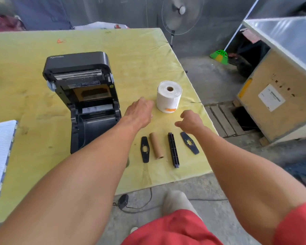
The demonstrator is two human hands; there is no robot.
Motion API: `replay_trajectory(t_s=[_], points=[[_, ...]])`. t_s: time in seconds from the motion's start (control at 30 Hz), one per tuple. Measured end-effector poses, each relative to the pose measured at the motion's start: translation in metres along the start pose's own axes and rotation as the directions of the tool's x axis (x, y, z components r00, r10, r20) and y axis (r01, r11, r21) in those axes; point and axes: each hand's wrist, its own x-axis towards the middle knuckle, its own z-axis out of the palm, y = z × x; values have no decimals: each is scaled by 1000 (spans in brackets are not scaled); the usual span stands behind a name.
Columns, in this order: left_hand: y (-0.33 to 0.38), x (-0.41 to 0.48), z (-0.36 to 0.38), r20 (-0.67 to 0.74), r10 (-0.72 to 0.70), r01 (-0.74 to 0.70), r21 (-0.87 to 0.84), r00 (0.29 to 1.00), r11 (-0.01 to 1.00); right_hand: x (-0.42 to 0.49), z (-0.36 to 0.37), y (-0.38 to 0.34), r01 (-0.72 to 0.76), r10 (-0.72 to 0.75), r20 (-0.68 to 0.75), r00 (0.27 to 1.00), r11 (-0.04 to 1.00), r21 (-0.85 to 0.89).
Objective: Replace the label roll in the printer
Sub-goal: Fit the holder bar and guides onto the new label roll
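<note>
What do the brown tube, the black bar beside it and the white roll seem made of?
Brown tube: probably cardboard, matte kraft brown, hollow end. Black bar: likely moulded plastic, ribbed, dull sheen. White roll: apparently wound paper around a brown core.

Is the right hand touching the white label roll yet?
Apart. The head view shows a strip of yellow table between the right hand and the label roll.
</note>
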Motion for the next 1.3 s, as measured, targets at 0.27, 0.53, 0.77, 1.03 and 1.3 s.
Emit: replay_trajectory(t_s=[0.27,0.53,0.77,1.03,1.3], points=[[19,61,2,20,83,-82,-36,996,996,53,0,2,-7,6,36,999,1000,30],[35,122,15,157,91,-104,76,983,992,110,-12,-3,0,-9,194,981,999,46],[38,152,17,222,77,-73,-27,972,997,141,-23,2,-29,-6,335,942,995,99],[40,155,12,139,-311,338,-501,940,797,146,-55,8,-204,-24,387,922,819,537],[9,108,14,339,-397,388,-920,853,49,108,-56,-35,-107,-127,228,965,606,788]])
